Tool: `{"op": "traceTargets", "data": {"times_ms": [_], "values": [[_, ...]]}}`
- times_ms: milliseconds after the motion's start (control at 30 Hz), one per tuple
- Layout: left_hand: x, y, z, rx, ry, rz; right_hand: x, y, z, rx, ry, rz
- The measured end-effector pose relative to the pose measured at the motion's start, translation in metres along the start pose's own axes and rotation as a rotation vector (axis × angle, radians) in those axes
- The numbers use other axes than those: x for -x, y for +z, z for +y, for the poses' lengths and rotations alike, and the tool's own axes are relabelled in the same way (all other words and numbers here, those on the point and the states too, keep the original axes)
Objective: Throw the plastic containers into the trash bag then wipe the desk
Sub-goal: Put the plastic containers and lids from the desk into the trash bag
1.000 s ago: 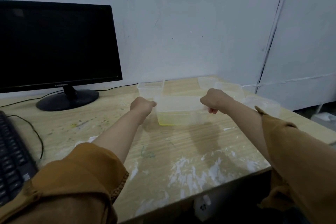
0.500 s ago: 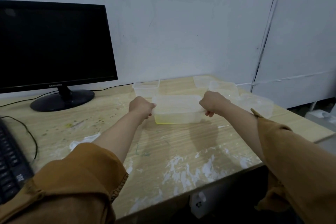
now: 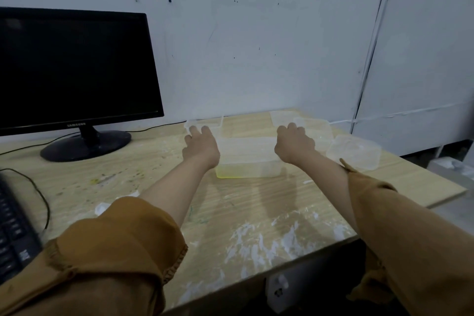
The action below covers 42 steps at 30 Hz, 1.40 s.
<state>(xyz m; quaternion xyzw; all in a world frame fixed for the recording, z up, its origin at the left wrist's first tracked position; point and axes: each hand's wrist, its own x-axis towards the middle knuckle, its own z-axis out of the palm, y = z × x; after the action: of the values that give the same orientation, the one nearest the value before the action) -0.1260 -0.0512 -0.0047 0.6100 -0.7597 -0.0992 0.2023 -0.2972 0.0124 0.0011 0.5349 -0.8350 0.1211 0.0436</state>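
Observation:
A large clear plastic container (image 3: 246, 161) with yellow residue at its bottom rests on the wooden desk (image 3: 154, 172). My left hand (image 3: 200, 146) is at its left end, fingers spread forward and touching a small clear container (image 3: 209, 123) behind it. My right hand (image 3: 295, 143) hovers over the large container's right end, fingers curled toward another clear container (image 3: 316, 128). Two more clear containers lie at the back (image 3: 280, 116) and at the right (image 3: 355, 151). No trash bag is in sight.
A black monitor (image 3: 71, 67) stands at the back left, with a black keyboard (image 3: 12, 236) and its cable at the left edge. White smears and paint flecks (image 3: 259, 241) cover the desk's near part. The desk ends at the right, by the wall corner.
Both hands have let go of the large container's sides and moved forward toward the containers behind it. The large container sits on the desk.

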Motion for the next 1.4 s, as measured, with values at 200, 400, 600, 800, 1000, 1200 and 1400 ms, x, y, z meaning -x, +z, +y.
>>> {"op": "traceTargets", "data": {"times_ms": [200,400,600,800,1000,1200,1400], "values": [[-0.003,0.026,0.005,0.052,0.086,-0.061,-0.014,0.025,-0.004,-0.134,-0.163,-0.003],[-0.022,0.030,0.001,-0.065,0.321,-0.227,-0.030,0.038,-0.006,-0.192,-0.104,-0.238],[-0.033,0.027,0.005,-0.142,0.336,-0.206,-0.036,0.032,-0.013,-0.178,-0.052,-0.223],[-0.034,0.035,0.007,-0.158,0.333,-0.142,-0.037,0.035,-0.015,-0.092,-0.111,-0.192],[-0.041,0.043,0.002,-0.099,0.340,-0.204,-0.037,0.047,-0.014,-0.106,-0.104,-0.147],[-0.042,0.044,0.002,-0.057,0.302,-0.204,-0.041,0.047,-0.013,-0.119,-0.123,-0.145],[-0.027,0.040,0.001,-0.063,0.285,-0.219,-0.031,0.044,-0.010,-0.152,-0.146,-0.155]]}}
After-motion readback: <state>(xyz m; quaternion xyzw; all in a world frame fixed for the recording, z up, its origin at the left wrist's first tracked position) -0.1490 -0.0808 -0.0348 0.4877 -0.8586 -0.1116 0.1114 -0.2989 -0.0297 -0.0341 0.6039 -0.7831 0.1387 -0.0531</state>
